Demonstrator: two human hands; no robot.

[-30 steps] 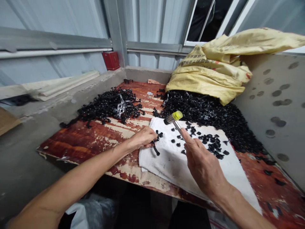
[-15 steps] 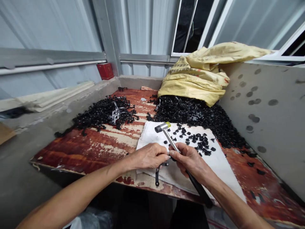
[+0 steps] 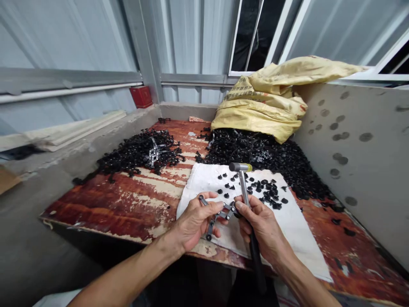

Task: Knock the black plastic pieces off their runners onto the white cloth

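Note:
My left hand is closed on a jointed black linkage with pale round pins, its arms spread out between thumb and fingers. My right hand grips a small mallet with a metal shaft, a black handle and a head that is dark at one end and yellow at the other. The right fingertips also touch a dark round piece at the linkage's right end; they partly hide it. Beneath both hands lies a white cloth. Several small black disc-shaped parts are scattered on it.
A heap of black linkages lies on the left of the worn red-brown table. Another black heap spills from a yellow woven sack at the back. A spotted board walls the right side. A red box stands in the far corner.
My left hand has turned over, bringing the linkage more fully into view. The mallet has swung more upright, its head moving right, and my right hand has shifted slightly right.

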